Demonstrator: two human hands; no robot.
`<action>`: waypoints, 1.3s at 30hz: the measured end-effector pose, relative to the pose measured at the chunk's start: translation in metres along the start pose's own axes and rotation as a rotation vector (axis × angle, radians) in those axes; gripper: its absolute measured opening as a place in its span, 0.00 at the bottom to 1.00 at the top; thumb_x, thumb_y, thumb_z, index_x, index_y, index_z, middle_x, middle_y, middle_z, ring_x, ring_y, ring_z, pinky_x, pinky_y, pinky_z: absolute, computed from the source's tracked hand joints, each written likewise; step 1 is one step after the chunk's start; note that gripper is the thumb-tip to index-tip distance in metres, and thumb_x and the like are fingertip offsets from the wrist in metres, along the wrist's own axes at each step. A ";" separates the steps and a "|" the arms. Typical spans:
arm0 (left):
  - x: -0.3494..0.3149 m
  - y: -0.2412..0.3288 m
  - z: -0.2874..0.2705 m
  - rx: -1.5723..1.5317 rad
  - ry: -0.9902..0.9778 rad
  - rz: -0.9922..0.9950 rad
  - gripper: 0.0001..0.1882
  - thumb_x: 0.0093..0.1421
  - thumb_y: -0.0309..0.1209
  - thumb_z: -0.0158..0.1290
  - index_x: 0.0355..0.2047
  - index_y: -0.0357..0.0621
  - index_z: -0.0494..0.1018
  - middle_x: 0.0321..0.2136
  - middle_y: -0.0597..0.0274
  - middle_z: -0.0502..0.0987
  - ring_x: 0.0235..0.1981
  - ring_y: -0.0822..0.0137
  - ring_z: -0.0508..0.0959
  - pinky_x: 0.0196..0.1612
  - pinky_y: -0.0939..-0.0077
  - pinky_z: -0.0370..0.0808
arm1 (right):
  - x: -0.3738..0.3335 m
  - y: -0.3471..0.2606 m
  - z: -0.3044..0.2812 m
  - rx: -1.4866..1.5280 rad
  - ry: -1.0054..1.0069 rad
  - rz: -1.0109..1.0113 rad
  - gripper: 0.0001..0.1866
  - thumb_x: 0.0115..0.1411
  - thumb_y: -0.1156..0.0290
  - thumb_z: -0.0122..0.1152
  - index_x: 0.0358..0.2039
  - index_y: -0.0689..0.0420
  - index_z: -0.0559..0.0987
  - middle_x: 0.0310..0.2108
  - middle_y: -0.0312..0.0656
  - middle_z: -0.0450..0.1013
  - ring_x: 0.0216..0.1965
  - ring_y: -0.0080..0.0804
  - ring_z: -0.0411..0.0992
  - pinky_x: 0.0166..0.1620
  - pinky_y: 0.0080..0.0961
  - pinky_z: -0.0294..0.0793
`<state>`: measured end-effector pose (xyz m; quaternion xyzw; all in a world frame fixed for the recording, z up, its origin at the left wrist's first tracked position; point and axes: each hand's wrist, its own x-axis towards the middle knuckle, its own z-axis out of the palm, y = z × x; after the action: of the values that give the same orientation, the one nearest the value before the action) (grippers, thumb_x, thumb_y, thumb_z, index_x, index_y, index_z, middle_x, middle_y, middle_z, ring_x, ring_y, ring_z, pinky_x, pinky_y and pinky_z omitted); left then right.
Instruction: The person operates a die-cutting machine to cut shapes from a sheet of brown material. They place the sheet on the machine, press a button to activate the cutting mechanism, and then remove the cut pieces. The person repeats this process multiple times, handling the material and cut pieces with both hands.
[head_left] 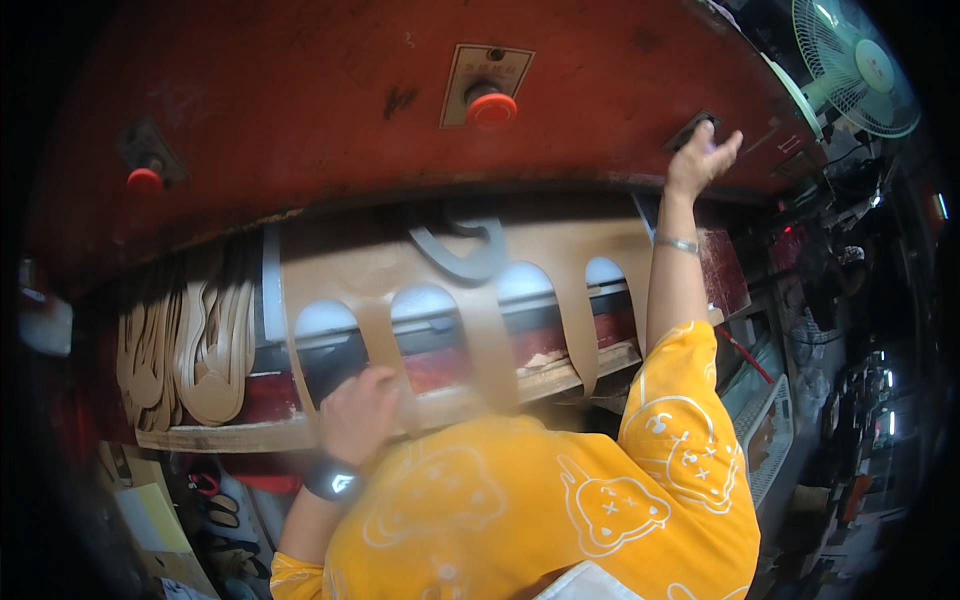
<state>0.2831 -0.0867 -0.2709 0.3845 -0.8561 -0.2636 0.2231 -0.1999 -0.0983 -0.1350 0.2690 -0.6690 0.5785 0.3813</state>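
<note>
A tan sheet [350, 265] of leather-like material lies under the red machine head [330, 90], with rounded cut-outs and long strips running toward me. On it rests a grey U-shaped cutting die [470, 262], its far part in shadow. My right hand [703, 163] is raised to the machine's front at the right, fingers spread, one fingertip at a small dark button plate [692, 130]. Blurred by motion, my left hand [355, 415] is closed beside a strip of the sheet near the table's front edge; whether it grips the strip is hidden.
Several tan cut pieces [215, 350] are stacked at the left of the table. Red knobs [491, 108] stick out of the machine front. A green fan [870, 65] stands at the far right, above a white basket [770, 440]. The table's pale front edge [240, 437] is worn.
</note>
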 end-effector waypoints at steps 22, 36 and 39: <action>-0.008 -0.006 0.011 -0.067 0.194 -0.101 0.09 0.58 0.33 0.52 0.40 0.51 0.73 0.18 0.56 0.74 0.22 0.52 0.76 0.26 0.61 0.70 | -0.194 -0.087 -0.199 -0.180 -1.529 -0.500 0.19 0.50 0.55 0.64 0.38 0.55 0.79 0.38 0.44 0.74 0.44 0.42 0.69 0.48 0.39 0.64; -0.006 -0.003 0.005 -0.034 0.033 -0.146 0.08 0.58 0.33 0.49 0.39 0.52 0.73 0.20 0.55 0.75 0.27 0.50 0.77 0.29 0.58 0.71 | -0.140 -0.095 -0.152 -0.004 -1.893 -0.008 0.20 0.53 0.55 0.61 0.34 0.62 0.79 0.33 0.54 0.76 0.36 0.46 0.75 0.41 0.39 0.74; -0.001 -0.008 0.002 -0.068 -0.068 -0.202 0.08 0.58 0.32 0.48 0.37 0.51 0.73 0.22 0.51 0.76 0.27 0.47 0.77 0.31 0.56 0.72 | -0.140 -0.103 -0.088 0.005 -1.442 0.054 0.32 0.50 0.53 0.65 0.50 0.61 0.73 0.46 0.57 0.73 0.50 0.46 0.71 0.50 0.39 0.70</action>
<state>0.2868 -0.0903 -0.2776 0.4519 -0.8106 -0.3267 0.1789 -0.0205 -0.0424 -0.1879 0.5683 -0.7592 0.2678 -0.1699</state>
